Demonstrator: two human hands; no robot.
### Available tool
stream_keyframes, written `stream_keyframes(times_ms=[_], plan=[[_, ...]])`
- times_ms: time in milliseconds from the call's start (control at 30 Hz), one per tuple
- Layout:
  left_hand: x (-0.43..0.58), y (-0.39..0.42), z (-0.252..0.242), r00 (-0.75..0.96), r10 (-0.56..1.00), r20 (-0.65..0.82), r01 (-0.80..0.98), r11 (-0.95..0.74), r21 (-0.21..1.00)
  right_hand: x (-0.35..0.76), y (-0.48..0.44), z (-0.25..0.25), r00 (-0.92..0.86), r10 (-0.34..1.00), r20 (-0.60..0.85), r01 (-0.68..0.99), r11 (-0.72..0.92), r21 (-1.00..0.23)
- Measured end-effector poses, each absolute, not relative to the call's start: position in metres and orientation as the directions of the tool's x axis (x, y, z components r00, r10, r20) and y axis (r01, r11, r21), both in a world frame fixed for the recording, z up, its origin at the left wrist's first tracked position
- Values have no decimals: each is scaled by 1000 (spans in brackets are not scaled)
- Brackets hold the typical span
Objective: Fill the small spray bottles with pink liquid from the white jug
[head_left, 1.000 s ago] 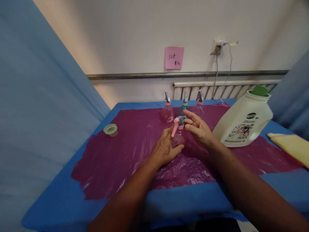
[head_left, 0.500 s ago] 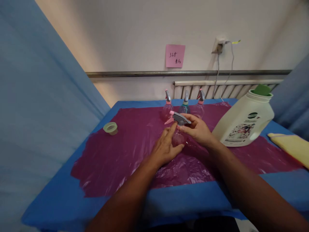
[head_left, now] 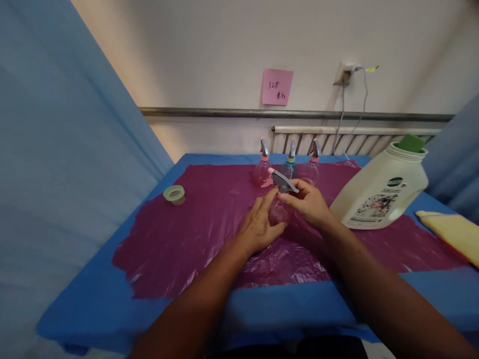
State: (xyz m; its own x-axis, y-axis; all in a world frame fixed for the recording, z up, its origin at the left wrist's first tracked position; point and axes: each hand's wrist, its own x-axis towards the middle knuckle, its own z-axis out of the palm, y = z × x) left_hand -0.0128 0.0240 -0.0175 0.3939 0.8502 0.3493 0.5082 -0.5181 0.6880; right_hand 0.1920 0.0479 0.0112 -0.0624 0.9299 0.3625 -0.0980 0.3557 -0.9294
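A clear spray bottle (head_left: 279,212) with a grey and pink trigger head (head_left: 283,181) stands upright on the purple plastic sheet (head_left: 202,219). My left hand (head_left: 260,224) is wrapped round the bottle's body, thumb at its front. At the neck, the fingers and thumb of my right hand (head_left: 307,202) grip the collar just under the trigger head. Behind it stand three more spray bottles: a pink-collared one (head_left: 263,169), a teal one (head_left: 289,167) and another pink-collared one (head_left: 311,172).
To the right stands a large white detergent jug (head_left: 381,199) with its green top (head_left: 411,143). A yellow cloth (head_left: 451,229) lies beyond it. A pale green cap (head_left: 174,194) sits at left. Blue cloth (head_left: 292,304) covers the table; a wall socket (head_left: 346,72) has cables.
The trigger head has tilted slightly, and its pink trigger sits differently. Both hands keep their hold on the spray bottle. The whole view has shifted a little.
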Motion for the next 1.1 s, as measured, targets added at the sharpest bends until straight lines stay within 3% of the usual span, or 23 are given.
stream_keyframes(times_ms=[300, 500, 800, 1100], plan=[[-12, 24, -18, 399, 841, 366, 481, -532, 697, 199, 46, 14, -120, 884, 452, -7, 455, -891], [-1, 21, -18, 262, 922, 286, 457, -379, 804, 204, 47, 12, -109, 844, 525, 132, 536, -834], [3, 20, -18, 225, 932, 283, 488, -359, 795, 195, 47, 13, -24, 865, 501, 172, 498, -850], [2, 19, -22, 240, 922, 303, 507, -385, 771, 185, 42, 17, -11, 848, 531, 322, 505, -801]])
